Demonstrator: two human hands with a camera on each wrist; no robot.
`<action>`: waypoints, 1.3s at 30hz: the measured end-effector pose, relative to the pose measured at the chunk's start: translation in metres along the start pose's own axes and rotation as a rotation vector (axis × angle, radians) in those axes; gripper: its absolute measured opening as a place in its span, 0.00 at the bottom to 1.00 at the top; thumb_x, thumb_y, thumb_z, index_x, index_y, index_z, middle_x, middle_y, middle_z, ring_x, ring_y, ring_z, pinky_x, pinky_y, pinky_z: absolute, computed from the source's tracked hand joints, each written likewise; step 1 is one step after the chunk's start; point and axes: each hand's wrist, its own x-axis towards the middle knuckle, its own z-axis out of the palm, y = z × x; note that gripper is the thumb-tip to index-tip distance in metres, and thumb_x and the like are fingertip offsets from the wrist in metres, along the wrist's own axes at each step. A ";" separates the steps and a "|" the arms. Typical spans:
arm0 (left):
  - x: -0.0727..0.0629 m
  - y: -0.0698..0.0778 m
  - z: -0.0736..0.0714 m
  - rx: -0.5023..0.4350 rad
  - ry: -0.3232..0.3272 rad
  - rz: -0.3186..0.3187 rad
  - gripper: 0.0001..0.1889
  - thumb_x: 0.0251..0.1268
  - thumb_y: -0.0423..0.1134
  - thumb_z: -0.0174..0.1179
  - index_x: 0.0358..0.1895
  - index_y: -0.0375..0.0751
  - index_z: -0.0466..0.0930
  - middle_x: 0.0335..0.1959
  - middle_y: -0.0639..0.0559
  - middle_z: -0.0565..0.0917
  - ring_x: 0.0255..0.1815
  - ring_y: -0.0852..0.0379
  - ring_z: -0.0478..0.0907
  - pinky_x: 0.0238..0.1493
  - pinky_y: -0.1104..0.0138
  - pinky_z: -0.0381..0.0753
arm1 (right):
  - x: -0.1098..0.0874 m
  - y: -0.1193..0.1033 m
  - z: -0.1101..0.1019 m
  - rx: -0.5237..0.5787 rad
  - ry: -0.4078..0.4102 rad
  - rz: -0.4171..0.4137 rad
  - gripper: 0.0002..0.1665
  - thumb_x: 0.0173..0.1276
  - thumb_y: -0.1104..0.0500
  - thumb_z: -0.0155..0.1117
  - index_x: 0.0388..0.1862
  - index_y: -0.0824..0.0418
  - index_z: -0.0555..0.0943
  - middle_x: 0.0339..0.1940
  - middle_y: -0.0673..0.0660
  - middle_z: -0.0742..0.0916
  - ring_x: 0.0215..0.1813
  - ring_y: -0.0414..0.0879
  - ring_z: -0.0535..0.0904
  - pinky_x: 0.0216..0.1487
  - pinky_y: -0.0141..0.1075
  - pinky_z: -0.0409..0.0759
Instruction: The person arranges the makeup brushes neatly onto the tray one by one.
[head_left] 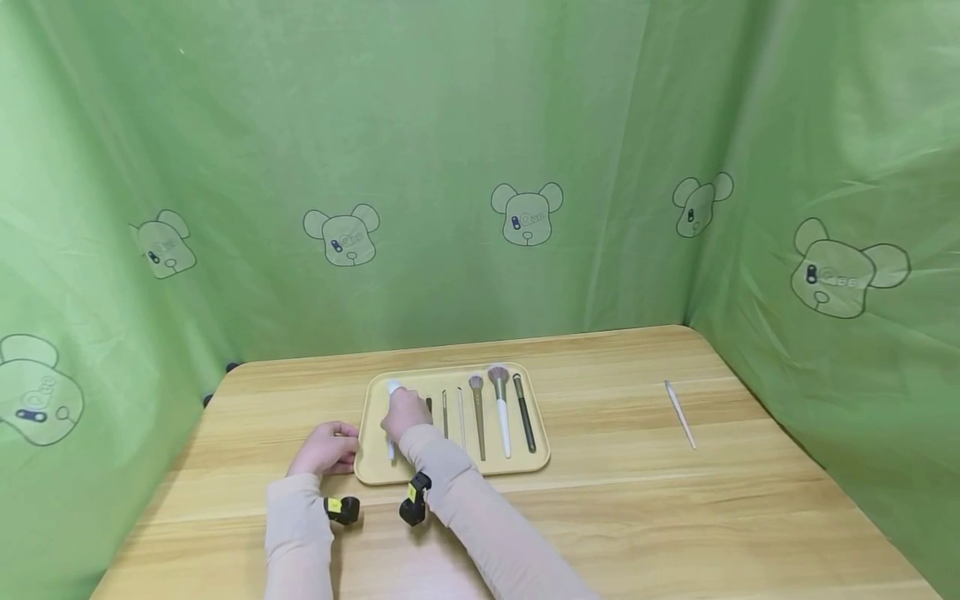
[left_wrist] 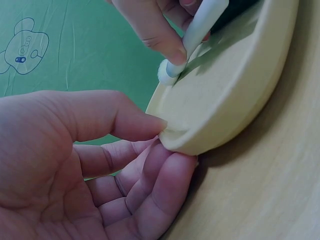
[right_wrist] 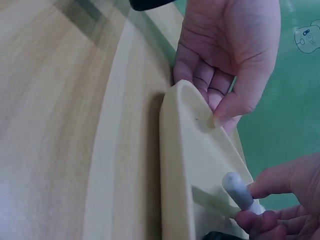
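Note:
A pale yellow tray lies on the wooden table. My left hand holds its near left side, thumb on top of the rim and fingers curled beneath, as the left wrist view shows. Over the tray's left part my right hand pinches a white makeup brush with a fluffy white tip. To its right several makeup brushes lie side by side: slim ones, a brown-handled brush, a large white-handled brush and a black-handled brush. My right forearm partly covers the slim ones.
On the right side of the table lies a slim white stick-like tool, maybe another brush. Green curtains with bear-head drawings surround the table at the back and both sides. Each wrist wears a small black camera.

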 end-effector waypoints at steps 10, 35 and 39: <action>0.000 0.001 0.001 -0.002 -0.005 -0.003 0.19 0.58 0.27 0.56 0.53 0.25 0.70 0.25 0.50 0.76 0.24 0.59 0.75 0.27 0.69 0.84 | -0.002 -0.001 0.003 -0.082 -0.012 0.014 0.22 0.55 0.62 0.71 0.47 0.68 0.75 0.34 0.61 0.84 0.33 0.52 0.83 0.32 0.37 0.82; 0.000 0.001 0.001 0.000 -0.001 0.000 0.18 0.57 0.27 0.55 0.52 0.25 0.70 0.24 0.50 0.75 0.23 0.60 0.74 0.27 0.69 0.84 | 0.000 0.002 0.005 -0.105 0.009 -0.025 0.10 0.55 0.62 0.70 0.34 0.63 0.79 0.29 0.59 0.86 0.28 0.48 0.82 0.27 0.36 0.80; 0.000 0.000 0.000 0.000 0.001 0.002 0.18 0.57 0.27 0.55 0.52 0.25 0.70 0.24 0.50 0.75 0.24 0.60 0.74 0.27 0.69 0.84 | -0.001 0.001 0.002 -0.098 0.014 -0.035 0.09 0.55 0.62 0.70 0.33 0.63 0.78 0.28 0.59 0.86 0.28 0.48 0.82 0.27 0.35 0.80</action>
